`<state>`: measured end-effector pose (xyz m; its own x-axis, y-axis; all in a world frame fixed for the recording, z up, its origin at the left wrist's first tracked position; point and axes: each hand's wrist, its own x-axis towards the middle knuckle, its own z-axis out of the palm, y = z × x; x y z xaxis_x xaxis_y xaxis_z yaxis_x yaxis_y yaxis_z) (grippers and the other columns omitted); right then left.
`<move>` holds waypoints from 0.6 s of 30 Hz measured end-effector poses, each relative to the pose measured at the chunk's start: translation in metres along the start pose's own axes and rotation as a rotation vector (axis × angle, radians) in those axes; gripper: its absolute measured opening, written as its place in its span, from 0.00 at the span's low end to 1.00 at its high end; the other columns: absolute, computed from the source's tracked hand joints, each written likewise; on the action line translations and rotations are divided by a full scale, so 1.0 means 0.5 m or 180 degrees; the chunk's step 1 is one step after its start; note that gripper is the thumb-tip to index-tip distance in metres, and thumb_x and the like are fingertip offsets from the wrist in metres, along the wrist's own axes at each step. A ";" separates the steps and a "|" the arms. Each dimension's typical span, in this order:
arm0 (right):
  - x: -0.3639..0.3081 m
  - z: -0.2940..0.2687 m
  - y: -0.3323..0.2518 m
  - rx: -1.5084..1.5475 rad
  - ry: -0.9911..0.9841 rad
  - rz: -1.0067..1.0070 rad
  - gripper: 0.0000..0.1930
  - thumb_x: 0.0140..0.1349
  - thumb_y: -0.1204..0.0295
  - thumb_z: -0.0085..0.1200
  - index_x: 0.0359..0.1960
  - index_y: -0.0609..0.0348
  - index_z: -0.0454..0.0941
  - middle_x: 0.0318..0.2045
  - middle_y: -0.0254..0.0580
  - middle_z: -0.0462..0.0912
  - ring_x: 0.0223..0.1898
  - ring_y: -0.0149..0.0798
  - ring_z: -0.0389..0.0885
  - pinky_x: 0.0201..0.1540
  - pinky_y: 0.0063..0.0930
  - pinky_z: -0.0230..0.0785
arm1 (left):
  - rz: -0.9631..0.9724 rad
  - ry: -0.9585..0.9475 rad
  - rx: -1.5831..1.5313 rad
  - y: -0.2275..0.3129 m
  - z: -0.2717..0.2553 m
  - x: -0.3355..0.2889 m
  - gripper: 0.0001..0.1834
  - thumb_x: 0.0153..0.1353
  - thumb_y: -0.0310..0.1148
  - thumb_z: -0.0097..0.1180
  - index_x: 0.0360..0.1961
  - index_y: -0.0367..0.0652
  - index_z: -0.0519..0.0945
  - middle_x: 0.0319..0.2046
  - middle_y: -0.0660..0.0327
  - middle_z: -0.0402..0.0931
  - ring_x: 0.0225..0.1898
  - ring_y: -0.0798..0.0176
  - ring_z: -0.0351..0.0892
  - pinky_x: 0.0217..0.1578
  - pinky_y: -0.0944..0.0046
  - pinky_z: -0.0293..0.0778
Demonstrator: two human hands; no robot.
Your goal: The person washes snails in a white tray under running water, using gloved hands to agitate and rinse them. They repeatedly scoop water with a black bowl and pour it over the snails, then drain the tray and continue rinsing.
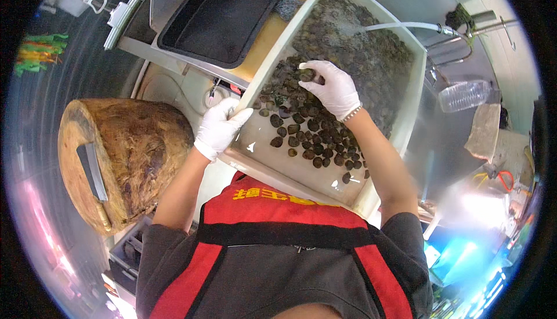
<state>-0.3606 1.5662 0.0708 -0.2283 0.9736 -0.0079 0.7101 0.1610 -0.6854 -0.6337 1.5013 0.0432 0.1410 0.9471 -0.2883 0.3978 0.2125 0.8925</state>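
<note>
A white tub stands in front of me, its far part filled with dark round shellfish in water. Toward the near side the shellfish thin out over the pale bottom. My left hand, in a white glove, is closed over the tub's left rim, with the thumb on the inner side. My right hand, gloved too, is above the heap inside the tub. It pinches a dark shellfish between thumb and fingers; whether more are in the palm is hidden.
A white hose runs water into the tub from the right. Beyond its left side lies a black tray. At my left stands a thick wooden chopping block with a cleaver on it. A clear plastic bottle lies at the right.
</note>
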 end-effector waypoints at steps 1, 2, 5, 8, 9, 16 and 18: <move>-0.023 -0.011 -0.001 0.0384 0.0147 0.0112 0.16 0.54 0.68 0.64 0.45 0.55 0.79 0.32 0.36 0.80 0.30 0.29 0.75 0.36 0.24 0.70 | 0.0038 0.0004 0.0089 0.002 -0.001 0.002 0.10 0.59 0.34 0.62 0.34 0.38 0.78 0.21 0.67 0.71 0.24 0.76 0.65 0.26 0.70 0.66; -0.048 -0.029 -0.006 0.0940 0.0257 0.0330 0.16 0.56 0.68 0.62 0.45 0.61 0.79 0.33 0.34 0.80 0.32 0.25 0.73 0.37 0.23 0.69 | 0.0044 0.0020 0.0134 0.001 -0.002 0.004 0.10 0.59 0.34 0.62 0.33 0.38 0.78 0.21 0.67 0.71 0.24 0.75 0.65 0.26 0.70 0.67; -0.155 -0.099 -0.014 0.2546 0.0402 0.1464 0.18 0.60 0.71 0.56 0.52 0.60 0.76 0.26 0.30 0.76 0.23 0.22 0.68 0.26 0.16 0.61 | 0.0012 0.0089 0.0109 -0.001 -0.002 0.002 0.09 0.59 0.33 0.62 0.33 0.38 0.79 0.22 0.68 0.72 0.24 0.76 0.65 0.26 0.70 0.67; -0.307 -0.132 0.040 0.2736 0.1246 0.1382 0.18 0.63 0.73 0.48 0.55 0.65 0.73 0.24 0.29 0.72 0.20 0.19 0.62 0.22 0.13 0.53 | -0.0680 0.0298 0.0339 0.076 0.013 -0.010 0.08 0.60 0.33 0.61 0.33 0.39 0.79 0.22 0.70 0.72 0.25 0.76 0.65 0.26 0.71 0.67; -0.363 -0.139 0.053 0.2886 0.1541 0.1250 0.19 0.63 0.74 0.46 0.55 0.66 0.72 0.23 0.29 0.71 0.20 0.19 0.62 0.21 0.14 0.53 | -0.0495 0.0275 -0.0074 0.040 0.009 -0.005 0.07 0.60 0.32 0.61 0.33 0.39 0.78 0.23 0.71 0.72 0.25 0.77 0.65 0.26 0.72 0.67; -0.817 -0.075 0.241 0.2317 0.2949 0.2703 0.15 0.61 0.76 0.50 0.51 0.59 0.74 0.21 0.26 0.69 0.17 0.19 0.62 0.16 0.11 0.50 | -0.0320 0.0111 -0.0643 -0.023 0.004 0.005 0.03 0.62 0.29 0.59 0.32 0.41 0.79 0.23 0.74 0.70 0.24 0.80 0.63 0.25 0.76 0.63; -0.933 -0.008 0.316 0.2408 0.2918 0.3352 0.13 0.61 0.76 0.51 0.48 0.56 0.76 0.20 0.25 0.69 0.17 0.18 0.62 0.15 0.11 0.49 | -0.0342 0.0086 -0.0667 -0.013 0.005 0.001 0.03 0.62 0.28 0.59 0.33 0.40 0.79 0.24 0.73 0.72 0.25 0.80 0.65 0.26 0.76 0.64</move>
<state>-0.1392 1.1380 -0.0312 0.7911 0.4013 -0.4617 -0.2606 -0.4617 -0.8479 -0.6338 1.4998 0.0362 0.0827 0.9218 -0.3787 0.2119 0.3551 0.9105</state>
